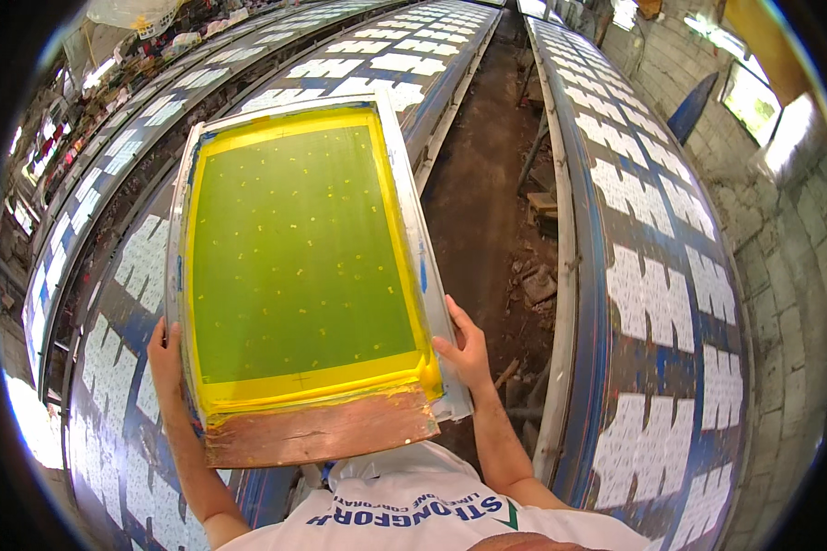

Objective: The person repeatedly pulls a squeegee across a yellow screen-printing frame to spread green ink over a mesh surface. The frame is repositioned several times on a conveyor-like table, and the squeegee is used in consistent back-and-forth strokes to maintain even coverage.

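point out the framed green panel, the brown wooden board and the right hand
framed green panel (299, 253): head view, middle of its green surface
brown wooden board (322, 430): head view, middle of its face
right hand (470, 356): head view, back of the hand

The left forearm and right forearm, both bare, reach forward from the lower edge, well apart, with the hands at about the same height. The left hand points its visible fingertips forward; its other fingers are hidden, so its grip is hard to judge. The right hand turns inward, thumb and forefinger parted, holding on.
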The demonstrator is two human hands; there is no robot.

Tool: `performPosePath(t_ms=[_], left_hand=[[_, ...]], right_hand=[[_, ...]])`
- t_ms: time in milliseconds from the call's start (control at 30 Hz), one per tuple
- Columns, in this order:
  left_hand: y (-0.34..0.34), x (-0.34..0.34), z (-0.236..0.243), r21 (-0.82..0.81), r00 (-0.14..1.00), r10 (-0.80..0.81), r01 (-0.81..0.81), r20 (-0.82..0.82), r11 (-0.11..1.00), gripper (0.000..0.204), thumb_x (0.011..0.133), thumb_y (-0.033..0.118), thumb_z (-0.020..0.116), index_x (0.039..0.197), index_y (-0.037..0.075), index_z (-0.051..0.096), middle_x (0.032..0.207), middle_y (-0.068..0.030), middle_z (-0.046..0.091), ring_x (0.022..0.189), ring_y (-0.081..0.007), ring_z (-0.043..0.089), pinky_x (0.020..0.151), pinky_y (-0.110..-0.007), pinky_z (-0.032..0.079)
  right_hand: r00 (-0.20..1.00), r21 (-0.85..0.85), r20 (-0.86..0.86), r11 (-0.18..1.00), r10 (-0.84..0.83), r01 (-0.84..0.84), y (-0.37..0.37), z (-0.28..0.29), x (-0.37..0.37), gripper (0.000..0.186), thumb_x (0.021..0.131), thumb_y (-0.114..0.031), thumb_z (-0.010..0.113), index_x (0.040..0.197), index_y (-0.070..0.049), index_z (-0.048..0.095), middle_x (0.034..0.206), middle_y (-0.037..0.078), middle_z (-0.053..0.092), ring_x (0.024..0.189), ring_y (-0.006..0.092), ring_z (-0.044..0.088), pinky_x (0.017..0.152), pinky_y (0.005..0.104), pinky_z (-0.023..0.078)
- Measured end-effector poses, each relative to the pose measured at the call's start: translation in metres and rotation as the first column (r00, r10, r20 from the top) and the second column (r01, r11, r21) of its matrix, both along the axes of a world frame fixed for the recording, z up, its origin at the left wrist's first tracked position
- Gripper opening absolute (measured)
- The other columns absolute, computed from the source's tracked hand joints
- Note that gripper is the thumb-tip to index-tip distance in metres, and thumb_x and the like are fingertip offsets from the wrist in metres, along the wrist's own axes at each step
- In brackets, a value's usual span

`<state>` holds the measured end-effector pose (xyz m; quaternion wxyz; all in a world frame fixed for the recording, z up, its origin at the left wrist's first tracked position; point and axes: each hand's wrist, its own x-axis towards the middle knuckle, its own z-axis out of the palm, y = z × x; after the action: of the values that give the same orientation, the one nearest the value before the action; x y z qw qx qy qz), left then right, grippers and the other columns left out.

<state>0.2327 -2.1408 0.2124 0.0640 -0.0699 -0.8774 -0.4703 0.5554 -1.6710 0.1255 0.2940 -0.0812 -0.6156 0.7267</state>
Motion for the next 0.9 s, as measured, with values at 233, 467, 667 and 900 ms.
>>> performPosePath(t_ms=[233, 467, 667, 900], left_hand=[[0.110, -0.088, -0.004, 0.300, 0.994, -0.024, -0.007, 0.103, 0.954, 0.054, 0.114, 0.039, 0.056, 0.141, -0.006, 0.065, 0.128, -0.0113, 0.074, 0.113, -0.0189, 0.069, 0.098, -0.032, 0.053], [0.272, -0.179, -0.013, 0.430, 0.994, 0.081, -0.107, 0.080, 0.896, 0.054, 0.117, 0.040, 0.048, 0.134, -0.006, 0.070, 0.122, -0.0095, 0.075, 0.107, -0.0178, 0.070, 0.095, -0.032, 0.055], [0.421, -0.252, -0.003, 0.457, 0.997, 0.028, -0.056, 0.067, 0.888, 0.052, 0.117, 0.038, 0.048, 0.135, -0.005, 0.069, 0.122, -0.0097, 0.075, 0.108, -0.0180, 0.070, 0.097, -0.031, 0.054], [0.573, -0.348, -0.014, 0.415, 0.980, 0.168, -0.199, 0.110, 0.888, 0.049, 0.116, 0.036, 0.049, 0.133, -0.004, 0.070, 0.120, -0.0095, 0.075, 0.106, -0.0175, 0.069, 0.096, -0.030, 0.054]], right_hand=[[0.997, 0.235, 0.072, 0.972, -0.018, 0.001, 0.129, 0.004, -0.104, 0.094, 0.091, -0.027, 0.084, 0.163, 0.009, 0.035, 0.160, 0.024, 0.048, 0.145, 0.0275, 0.052, 0.121, 0.0380, 0.042], [0.985, 0.459, 0.173, 0.885, -0.009, -0.073, 0.300, 0.035, -0.245, 0.100, 0.089, -0.038, 0.084, 0.162, 0.009, 0.036, 0.165, 0.030, 0.043, 0.154, 0.0372, 0.043, 0.127, 0.0428, 0.032], [0.964, 0.478, 0.262, 0.873, -0.038, -0.095, 0.433, 0.047, -0.314, 0.101, 0.088, -0.038, 0.085, 0.162, 0.010, 0.035, 0.166, 0.031, 0.041, 0.156, 0.0387, 0.040, 0.129, 0.0435, 0.030], [0.984, 0.271, 0.165, 0.957, 0.062, -0.105, 0.595, 0.027, -0.409, 0.101, 0.087, -0.028, 0.088, 0.163, 0.011, 0.033, 0.165, 0.029, 0.043, 0.153, 0.0327, 0.044, 0.127, 0.0408, 0.033]])
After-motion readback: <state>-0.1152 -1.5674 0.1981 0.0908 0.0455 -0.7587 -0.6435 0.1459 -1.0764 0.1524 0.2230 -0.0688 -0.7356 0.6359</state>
